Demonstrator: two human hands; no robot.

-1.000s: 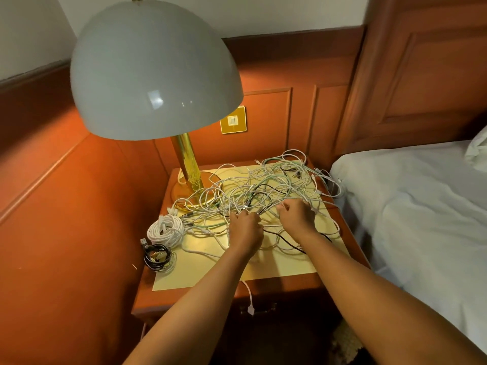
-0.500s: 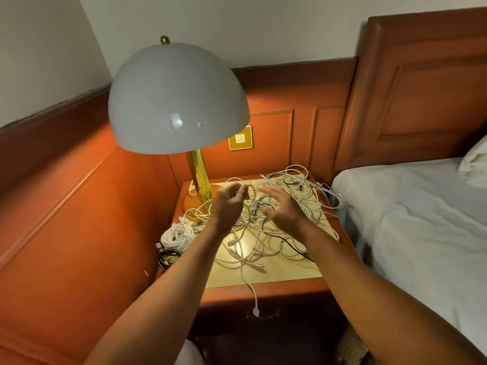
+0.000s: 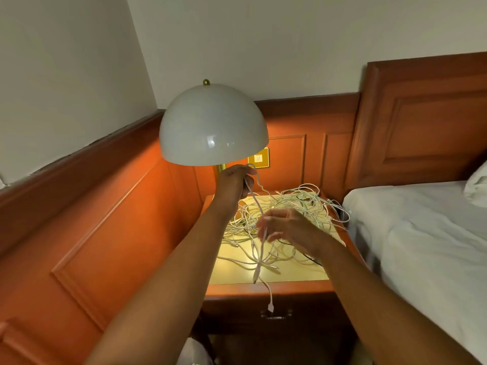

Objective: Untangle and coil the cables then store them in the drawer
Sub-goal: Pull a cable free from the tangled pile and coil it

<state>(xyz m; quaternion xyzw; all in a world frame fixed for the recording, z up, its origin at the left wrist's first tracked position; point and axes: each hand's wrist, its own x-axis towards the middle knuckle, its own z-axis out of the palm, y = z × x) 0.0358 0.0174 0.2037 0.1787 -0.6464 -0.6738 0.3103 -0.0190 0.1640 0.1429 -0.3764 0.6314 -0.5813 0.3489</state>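
A tangle of white cables (image 3: 297, 206) with a few dark strands covers the back and middle of the nightstand top (image 3: 295, 272). My left hand (image 3: 234, 180) is raised under the lamp shade and grips one white cable (image 3: 257, 204), lifting it out of the pile. That cable runs down past my right hand (image 3: 283, 225), whose fingers are loosely spread around it just above the pile. A white plug end (image 3: 271, 308) dangles over the front edge, in front of the drawer (image 3: 276, 314) with its metal handle, which is closed.
A white dome lamp (image 3: 213, 127) with a brass stem stands at the nightstand's back left, close above my left hand. Wood panelling lines the wall on the left and behind. A bed (image 3: 427, 246) with white sheets borders the nightstand's right side.
My left hand has risen from the pile up to the lamp shade, pulling a white cable with it. My right hand opened and lifted slightly. The view has tilted upward.
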